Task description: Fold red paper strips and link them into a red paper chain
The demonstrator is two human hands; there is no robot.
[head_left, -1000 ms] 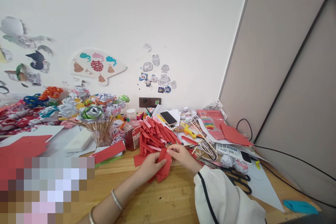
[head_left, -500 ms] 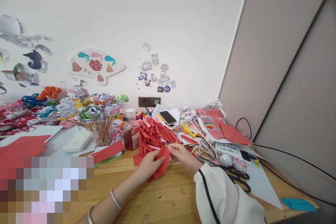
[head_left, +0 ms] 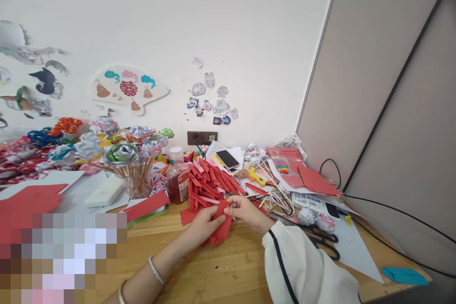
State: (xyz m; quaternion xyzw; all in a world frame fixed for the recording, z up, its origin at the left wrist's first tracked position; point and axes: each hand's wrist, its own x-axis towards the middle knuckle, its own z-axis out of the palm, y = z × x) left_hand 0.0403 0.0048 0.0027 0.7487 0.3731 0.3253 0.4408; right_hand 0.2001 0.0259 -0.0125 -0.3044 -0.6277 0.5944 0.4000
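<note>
One folded red paper is at the counter, its long way running from near to far. The left hand has its grip on the left side, the right hand pinches the far end, and the near end pokes out below both. Past them lies a heap of red strips.

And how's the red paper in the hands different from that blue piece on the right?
The red paper is held by the left hand and right hand, but the blue piece lies on the table, untouched. The red paper is near mid-picture; the blue piece is far right. Both look like paper.
</note>
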